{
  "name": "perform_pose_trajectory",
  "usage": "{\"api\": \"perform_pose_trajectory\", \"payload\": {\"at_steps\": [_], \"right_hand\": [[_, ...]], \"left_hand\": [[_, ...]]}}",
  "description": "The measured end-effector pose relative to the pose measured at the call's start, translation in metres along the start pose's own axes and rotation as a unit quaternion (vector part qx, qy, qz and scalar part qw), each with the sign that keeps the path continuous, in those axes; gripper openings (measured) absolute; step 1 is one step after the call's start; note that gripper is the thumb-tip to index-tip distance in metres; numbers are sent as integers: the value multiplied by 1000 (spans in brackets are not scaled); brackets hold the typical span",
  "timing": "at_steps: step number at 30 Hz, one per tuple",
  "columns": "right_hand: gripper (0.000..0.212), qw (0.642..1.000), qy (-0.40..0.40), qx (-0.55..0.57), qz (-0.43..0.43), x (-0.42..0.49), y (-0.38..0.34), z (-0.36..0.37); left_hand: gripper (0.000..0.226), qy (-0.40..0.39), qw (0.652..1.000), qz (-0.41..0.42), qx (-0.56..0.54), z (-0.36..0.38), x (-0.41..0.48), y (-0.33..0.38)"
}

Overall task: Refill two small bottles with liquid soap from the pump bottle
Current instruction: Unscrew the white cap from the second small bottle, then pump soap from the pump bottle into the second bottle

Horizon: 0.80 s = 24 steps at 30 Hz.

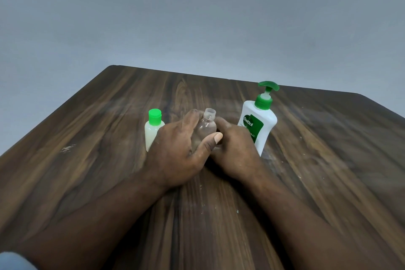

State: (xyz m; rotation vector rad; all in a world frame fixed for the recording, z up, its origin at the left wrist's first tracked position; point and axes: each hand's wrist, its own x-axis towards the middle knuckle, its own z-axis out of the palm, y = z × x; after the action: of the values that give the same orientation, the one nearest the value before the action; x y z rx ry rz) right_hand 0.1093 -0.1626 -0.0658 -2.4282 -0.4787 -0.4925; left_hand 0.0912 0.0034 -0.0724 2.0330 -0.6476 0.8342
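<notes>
- From my remote seat I see the left hand (175, 151) wrapped round the clear small bottle (205, 130): the fingers curl over its far left side and the thumb presses across its front.
- The clear small bottle sits near the middle of the table (87, 160), between the two hands. It tilts slightly to the right, its neck is uncapped, and it looks empty. Its base is hidden behind the hands, so I cannot tell whether it rests on the wood.
- The right hand (234, 149) lies against the bottle's right side, knuckles toward me and fingers tucked out of sight. I cannot tell whether it grips the bottle, holds something else, or holds nothing.
- The capped small bottle (153, 131) stands upright just left of the left hand, partly hidden behind it. It has a bright green cap and whitish liquid inside.
- The pump bottle (259, 123) stands just behind and right of the right hand. It is white, with a green pump head and a green Dettol label.
- The table is dark wood grain with a few pale specks, and a plain grey wall (197, 17) rises behind it.
- Both forearms reach in from the bottom edge, and a bit of blue sleeve (13, 262) shows in the lower left corner.
</notes>
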Motion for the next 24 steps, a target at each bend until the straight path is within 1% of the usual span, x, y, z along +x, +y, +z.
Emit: {"api": "perform_pose_trajectory", "payload": {"at_steps": [1,2,5,7,10,11,12,13,15,17,18,20,22,24], "right_hand": [[19,1000,19,-2,3,-1,0,-6],[20,999,40,-1,2,-2,0,-11],[12,992,120,21,-42,-5,-1,-23],[13,980,179,25,-82,-7,-3,-27],[18,954,260,42,-144,-11,-11,-41],[19,944,288,51,-151,-12,-12,-47],[19,934,320,69,-144,-10,-11,-54],[18,922,355,103,-118,-7,-10,-62],[21,885,420,197,-39,4,-4,-79],[25,851,459,252,29,19,2,-98],[26,847,460,263,52,26,4,-105],[28,863,420,265,90,43,11,-116],[31,897,326,273,122,60,17,-120],[34,918,208,303,147,75,19,-121]], "left_hand": [[34,4,1000,2,3,-1,0,0],[34,8,1000,3,5,-2,0,1],[24,18,1000,8,5,-4,0,4],[19,24,1000,9,1,-5,0,6],[25,34,999,5,-5,-5,-1,7],[27,37,999,0,-2,-6,-2,8],[27,39,999,-8,-1,-6,-2,9],[27,40,999,-18,-3,-6,-3,9],[28,41,998,-38,-9,-5,-3,10],[34,34,998,-46,-14,-2,3,12],[36,27,999,-41,-12,0,8,14],[37,4,1000,-18,8,4,24,19],[45,-30,999,-10,41,11,42,25],[52,-61,996,-24,65,20,58,26]]}}
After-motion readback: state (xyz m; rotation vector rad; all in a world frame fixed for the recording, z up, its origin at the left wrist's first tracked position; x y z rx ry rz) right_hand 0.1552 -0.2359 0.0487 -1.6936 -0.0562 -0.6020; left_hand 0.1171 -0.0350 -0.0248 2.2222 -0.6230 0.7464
